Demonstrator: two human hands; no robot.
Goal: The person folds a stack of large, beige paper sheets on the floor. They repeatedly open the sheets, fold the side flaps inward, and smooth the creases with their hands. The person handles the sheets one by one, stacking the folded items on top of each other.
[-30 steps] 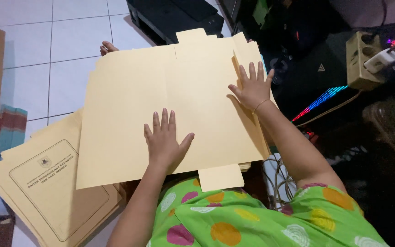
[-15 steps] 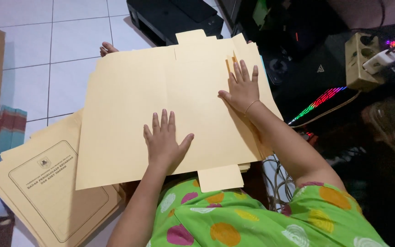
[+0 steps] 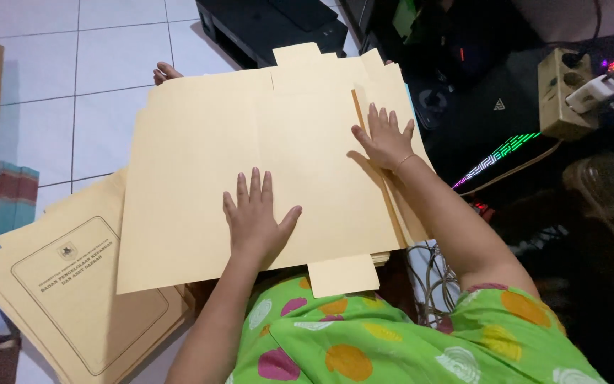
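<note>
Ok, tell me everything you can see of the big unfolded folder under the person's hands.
The unfolded folder is plain manila-yellow card, opened flat and blank on its upper face, with a vertical crease near the middle, a tab at its far edge and another at its near edge. It lies over the person's lap, overlapping a stack of printed folders. The left hand and right hand press flat on it, fingers spread, the right beside a folded side flap.

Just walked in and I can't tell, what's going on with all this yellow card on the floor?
A person in a green spotted top presses both palms flat on a large unfolded manila folder lying across their lap. The left hand rests near the middle; the right hand lies by the fold line at the right. A stack of printed folders lies on the tiled floor beside them.
</note>
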